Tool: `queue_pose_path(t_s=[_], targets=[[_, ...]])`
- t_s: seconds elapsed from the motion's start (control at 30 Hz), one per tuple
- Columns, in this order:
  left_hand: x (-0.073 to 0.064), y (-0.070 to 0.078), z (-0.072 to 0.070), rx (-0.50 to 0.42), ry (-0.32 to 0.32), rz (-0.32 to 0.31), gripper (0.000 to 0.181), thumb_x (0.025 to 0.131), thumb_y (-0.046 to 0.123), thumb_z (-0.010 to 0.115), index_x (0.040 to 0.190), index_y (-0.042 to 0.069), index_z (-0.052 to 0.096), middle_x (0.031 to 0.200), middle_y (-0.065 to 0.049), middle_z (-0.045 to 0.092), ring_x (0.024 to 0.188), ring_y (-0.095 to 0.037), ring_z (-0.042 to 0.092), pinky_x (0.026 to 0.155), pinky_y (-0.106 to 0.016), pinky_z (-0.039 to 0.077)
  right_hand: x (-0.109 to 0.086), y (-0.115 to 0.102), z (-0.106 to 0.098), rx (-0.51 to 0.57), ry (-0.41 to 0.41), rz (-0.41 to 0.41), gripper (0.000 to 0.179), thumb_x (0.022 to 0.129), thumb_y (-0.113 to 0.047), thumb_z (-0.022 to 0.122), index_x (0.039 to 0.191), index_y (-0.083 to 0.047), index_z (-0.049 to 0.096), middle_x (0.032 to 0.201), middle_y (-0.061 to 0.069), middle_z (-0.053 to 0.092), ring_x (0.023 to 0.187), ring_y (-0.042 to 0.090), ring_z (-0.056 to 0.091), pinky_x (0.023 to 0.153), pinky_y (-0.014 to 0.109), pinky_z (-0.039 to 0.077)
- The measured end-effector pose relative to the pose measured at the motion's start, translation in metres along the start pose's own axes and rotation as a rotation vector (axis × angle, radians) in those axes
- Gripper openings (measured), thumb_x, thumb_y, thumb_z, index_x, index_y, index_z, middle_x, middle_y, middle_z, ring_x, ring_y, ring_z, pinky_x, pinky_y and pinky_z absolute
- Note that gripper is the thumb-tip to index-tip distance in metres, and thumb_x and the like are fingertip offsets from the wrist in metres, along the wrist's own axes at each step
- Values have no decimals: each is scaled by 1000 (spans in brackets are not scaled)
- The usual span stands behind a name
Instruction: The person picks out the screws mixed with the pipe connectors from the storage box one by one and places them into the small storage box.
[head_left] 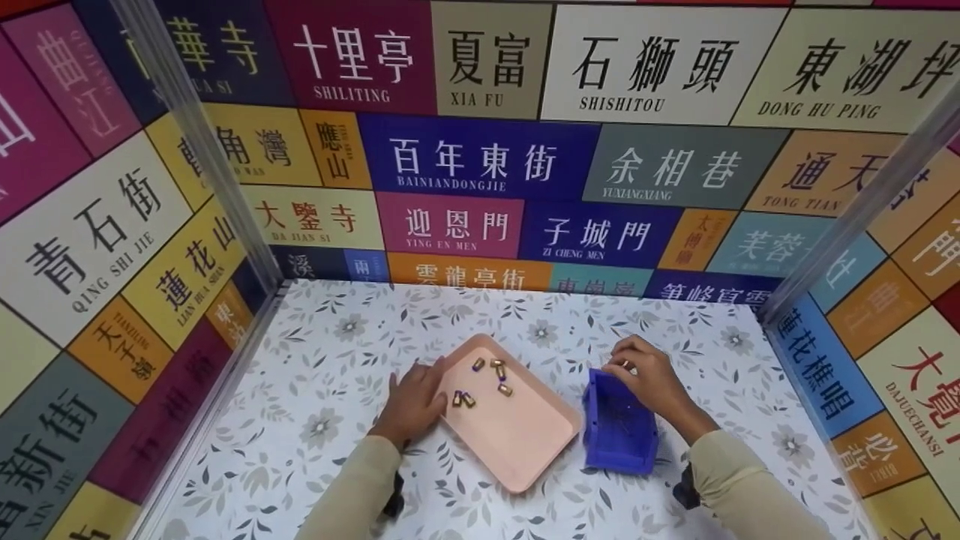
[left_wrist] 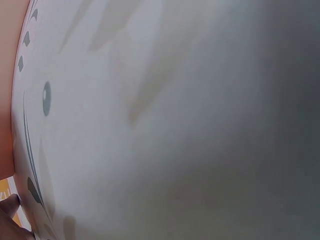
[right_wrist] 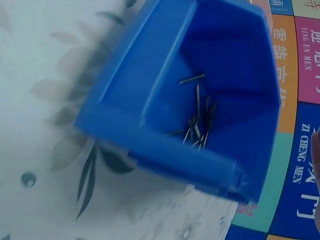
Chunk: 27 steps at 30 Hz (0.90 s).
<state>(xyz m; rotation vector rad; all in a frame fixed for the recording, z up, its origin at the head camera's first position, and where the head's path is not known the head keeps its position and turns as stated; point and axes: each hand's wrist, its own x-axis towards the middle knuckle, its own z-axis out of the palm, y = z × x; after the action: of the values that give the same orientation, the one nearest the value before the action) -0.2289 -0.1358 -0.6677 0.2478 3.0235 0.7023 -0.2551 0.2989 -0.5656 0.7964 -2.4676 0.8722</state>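
Observation:
My left hand (head_left: 415, 397) rests on the left rim of a pink tray (head_left: 536, 442), fingers extended along its edge. Several small brass-coloured cylinders (head_left: 506, 391) with blue ends lie in the tray's far half. My right hand (head_left: 651, 375) is over the far end of a blue plastic bin (head_left: 622, 439), fingers bent and thumb close to the forefinger. Whether it touches the rim or pinches something small cannot be made out. Several thin metal screws or nails (right_wrist: 197, 107) lie in the bin. Only slivers of each hand show at the edges of their wrist views.
The bin stands close to the tray's right side on a white tablecloth (head_left: 322, 360) with grey leaves and flowers. Panels with coloured signs (head_left: 480, 161) rise behind and at both sides. Clear corner posts (head_left: 217, 150) join the panels.

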Motion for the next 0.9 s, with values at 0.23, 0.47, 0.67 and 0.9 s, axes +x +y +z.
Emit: queue_pose_path(t_s=[0.23,0.47,0.67,0.9], targets=[[-2,-1,-3,27,12,26,69,101,45,42,165,29,20,155,-4,47,149,-25,38,123,-69,12,-9,7,-8,-10,1,-9,10,81,-5,84,82,-9,75,100,4,64,81,13,68,65,35,61],[-1,2,-4,23,-6,7,70,101,47,42,165,31,18,158,-3,44,152,-25,34,125,-67,10,-9,6,-11,3,-1,7,9,82,-6,84,83,-7,74,100,2,64,82,12,68,65,39,61],[-1,4,-5,25,-21,-6,70,101,48,41,165,32,16,160,-2,41,153,-25,31,125,-67,8,-8,4,-11,2,-5,-2,10,81,-6,84,82,-8,74,99,2,65,82,11,67,65,37,61],[-1,5,-6,9,-43,-27,71,101,49,41,165,34,15,161,-2,40,155,-24,29,126,-65,6,-9,3,-11,3,-20,1,10,82,-7,84,82,-9,74,100,1,64,82,11,67,65,38,61]])
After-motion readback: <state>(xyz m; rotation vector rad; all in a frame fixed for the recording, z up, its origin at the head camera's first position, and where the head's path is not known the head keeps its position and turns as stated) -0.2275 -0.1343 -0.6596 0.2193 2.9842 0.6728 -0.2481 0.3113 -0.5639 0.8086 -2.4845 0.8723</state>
